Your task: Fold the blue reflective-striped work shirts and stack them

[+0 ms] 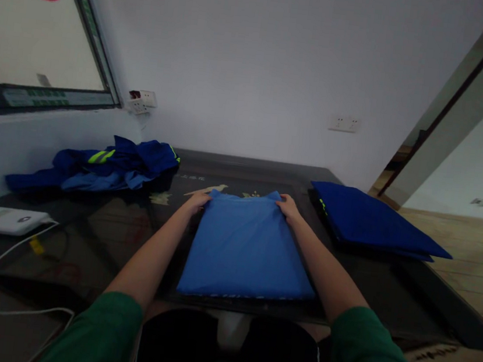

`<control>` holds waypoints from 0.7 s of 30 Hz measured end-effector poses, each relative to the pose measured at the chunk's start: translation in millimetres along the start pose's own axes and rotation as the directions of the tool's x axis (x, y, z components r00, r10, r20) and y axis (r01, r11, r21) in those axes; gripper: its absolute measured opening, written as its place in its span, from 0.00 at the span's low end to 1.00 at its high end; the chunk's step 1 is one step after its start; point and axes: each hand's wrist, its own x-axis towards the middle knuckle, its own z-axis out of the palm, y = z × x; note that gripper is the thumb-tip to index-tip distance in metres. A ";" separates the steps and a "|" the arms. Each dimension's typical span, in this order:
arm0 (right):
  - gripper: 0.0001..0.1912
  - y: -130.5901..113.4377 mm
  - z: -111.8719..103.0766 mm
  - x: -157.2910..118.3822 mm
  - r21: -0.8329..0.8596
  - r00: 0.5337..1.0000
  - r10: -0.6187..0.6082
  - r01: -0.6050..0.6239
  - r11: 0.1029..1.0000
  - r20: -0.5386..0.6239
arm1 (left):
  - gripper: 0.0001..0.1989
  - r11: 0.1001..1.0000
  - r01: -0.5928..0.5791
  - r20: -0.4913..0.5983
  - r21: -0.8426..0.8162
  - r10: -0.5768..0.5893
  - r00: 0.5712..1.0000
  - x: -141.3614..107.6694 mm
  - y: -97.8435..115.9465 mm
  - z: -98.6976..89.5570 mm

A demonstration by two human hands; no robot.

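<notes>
A light blue folded garment (246, 249) lies flat on the dark table in front of me, its near edge close to the table's front. My left hand (198, 200) grips its far left corner, fingers closed on the cloth. At the far right corner, my right hand (289, 207) pinches the fabric, and that corner stands up in a small peak. The undersides of both hands' fingers are partly hidden by the cloth.
On the left of the table (107, 229) lies a crumpled heap of dark blue clothes (138, 159) with yellow-green stripes. A white device (10, 221) with a cable sits nearer. Dark blue folded garments (373, 220) lie at the right. Behind is a wall (244, 87).
</notes>
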 end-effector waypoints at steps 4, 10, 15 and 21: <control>0.20 5.3 1.1 3.2 -0.127 0.998 -0.050 0.044 0.991 -0.042 | 0.07 0.980 0.049 -0.085 0.195 -0.033 0.996 3.4 -4.6 4.2; 0.20 11.7 5.2 -15.1 -0.604 0.990 -0.131 0.073 0.793 -0.053 | 0.15 0.870 0.064 -0.227 0.488 0.055 0.972 -9.6 -6.7 11.4; 0.26 3.5 3.7 -23.8 -0.730 0.975 -0.214 0.105 0.675 -0.057 | 0.19 0.619 0.033 -0.222 0.785 0.231 0.947 -21.7 6.6 8.9; 0.24 -15.6 28.9 -32.9 -0.700 0.854 -0.447 0.491 0.519 0.268 | 0.22 0.511 -0.348 0.150 0.786 0.388 0.909 -30.3 23.5 43.4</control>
